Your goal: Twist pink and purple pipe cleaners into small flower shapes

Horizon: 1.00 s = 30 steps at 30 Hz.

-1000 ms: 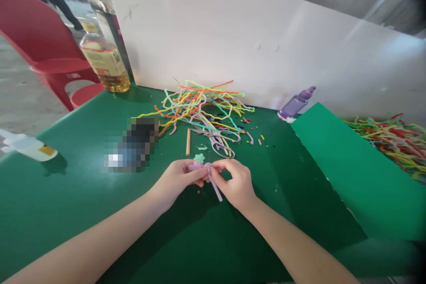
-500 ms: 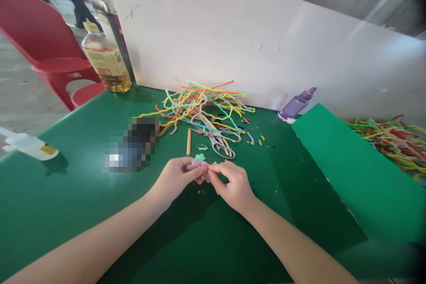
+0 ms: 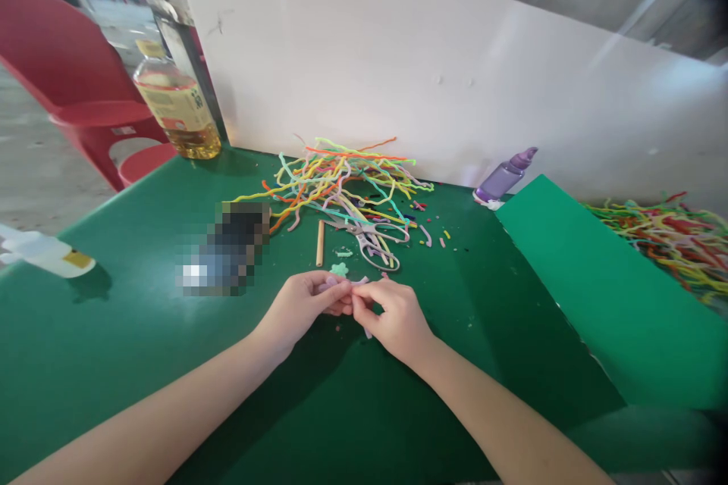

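Both my hands meet over the green table, pinching one lilac pipe cleaner piece between them. My left hand grips its looped end; my right hand pinches the other part, fingers curled, and a short lilac end sticks out below. A small mint green flower shape lies on the table just beyond my fingertips. Further back rest pale scissors, a short wooden stick and a tangle of coloured pipe cleaners.
A white partition backs the table. An oil bottle stands at the back left, a lilac bottle at the back right, a white bottle at the left edge. A raised green board and more pipe cleaners lie right. A red chair stands beyond.
My hands have drawn closer together and the lilac tail, which hung out below my right hand, is now mostly folded into my fingers.
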Each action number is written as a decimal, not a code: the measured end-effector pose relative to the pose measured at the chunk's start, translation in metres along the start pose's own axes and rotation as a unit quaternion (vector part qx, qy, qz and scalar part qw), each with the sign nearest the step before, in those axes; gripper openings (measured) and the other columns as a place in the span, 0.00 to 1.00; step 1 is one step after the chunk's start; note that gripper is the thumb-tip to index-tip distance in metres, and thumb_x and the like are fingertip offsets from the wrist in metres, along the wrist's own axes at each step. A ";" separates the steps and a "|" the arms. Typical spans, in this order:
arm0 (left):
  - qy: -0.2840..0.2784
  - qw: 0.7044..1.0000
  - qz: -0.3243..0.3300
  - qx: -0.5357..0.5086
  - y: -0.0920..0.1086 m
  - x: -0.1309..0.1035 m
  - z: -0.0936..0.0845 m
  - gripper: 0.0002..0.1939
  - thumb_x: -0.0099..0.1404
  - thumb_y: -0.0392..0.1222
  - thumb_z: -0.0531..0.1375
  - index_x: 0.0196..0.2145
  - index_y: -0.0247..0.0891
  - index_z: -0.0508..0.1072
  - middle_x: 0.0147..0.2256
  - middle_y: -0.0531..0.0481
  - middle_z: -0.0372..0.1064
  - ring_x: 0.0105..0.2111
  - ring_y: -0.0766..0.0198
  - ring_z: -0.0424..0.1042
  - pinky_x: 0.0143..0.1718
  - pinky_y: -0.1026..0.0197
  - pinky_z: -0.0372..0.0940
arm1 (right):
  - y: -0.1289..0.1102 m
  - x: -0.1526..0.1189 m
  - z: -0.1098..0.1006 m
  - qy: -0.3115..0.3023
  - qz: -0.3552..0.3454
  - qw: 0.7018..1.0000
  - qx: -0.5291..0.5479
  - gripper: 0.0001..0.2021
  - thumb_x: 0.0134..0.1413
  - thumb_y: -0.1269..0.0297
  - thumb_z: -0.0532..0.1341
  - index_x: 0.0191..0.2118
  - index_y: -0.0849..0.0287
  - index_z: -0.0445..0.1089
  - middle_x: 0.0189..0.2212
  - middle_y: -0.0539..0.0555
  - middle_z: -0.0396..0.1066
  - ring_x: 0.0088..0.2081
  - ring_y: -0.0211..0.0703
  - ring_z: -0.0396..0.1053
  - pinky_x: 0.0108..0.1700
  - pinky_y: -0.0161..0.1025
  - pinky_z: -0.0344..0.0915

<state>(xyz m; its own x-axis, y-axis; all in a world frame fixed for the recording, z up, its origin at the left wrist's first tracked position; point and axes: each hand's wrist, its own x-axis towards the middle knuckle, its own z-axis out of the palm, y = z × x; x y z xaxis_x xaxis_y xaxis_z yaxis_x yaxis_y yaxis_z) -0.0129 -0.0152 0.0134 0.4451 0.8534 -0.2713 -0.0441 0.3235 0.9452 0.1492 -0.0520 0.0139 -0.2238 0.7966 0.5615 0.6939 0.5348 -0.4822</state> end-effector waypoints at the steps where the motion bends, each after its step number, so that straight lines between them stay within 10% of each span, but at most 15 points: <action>1: -0.001 1.000 -0.001 -0.002 0.000 0.000 0.000 0.13 0.56 0.47 0.63 0.32 0.33 0.74 0.28 0.48 0.74 0.30 0.62 0.74 0.38 0.59 0.68 | 0.000 0.000 0.001 0.000 0.000 1.000 -0.004 0.08 0.52 0.73 0.56 0.25 0.59 0.68 0.19 0.48 0.70 0.23 0.34 0.66 0.38 0.35 0.61; 22: 0.000 0.999 0.003 -0.036 0.005 -0.005 0.001 0.10 0.61 0.44 0.58 0.27 0.34 0.67 0.25 0.50 0.70 0.27 0.65 0.71 0.34 0.60 0.65 | -0.002 0.000 -0.002 -0.058 0.145 0.975 0.156 0.07 0.54 0.68 0.56 0.37 0.58 0.70 0.29 0.50 0.74 0.31 0.37 0.71 0.38 0.35 0.64; 30: -0.044 0.991 -0.027 -0.121 0.010 -0.001 0.000 0.10 0.63 0.43 0.54 0.34 0.33 0.69 0.28 0.47 0.71 0.28 0.64 0.71 0.34 0.62 0.65 | 0.012 0.004 0.005 -0.103 0.315 0.852 0.404 0.07 0.51 0.63 0.59 0.34 0.61 0.69 0.23 0.50 0.69 0.20 0.32 0.62 0.23 0.32 0.59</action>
<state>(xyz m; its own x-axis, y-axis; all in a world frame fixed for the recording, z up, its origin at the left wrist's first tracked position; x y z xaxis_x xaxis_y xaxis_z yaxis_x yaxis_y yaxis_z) -0.0138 -0.0128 0.0231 0.5284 0.7968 -0.2933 -0.2262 0.4650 0.8559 0.1530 -0.0414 0.0069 -0.1533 0.9857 -0.0705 0.0407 -0.0650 -0.9971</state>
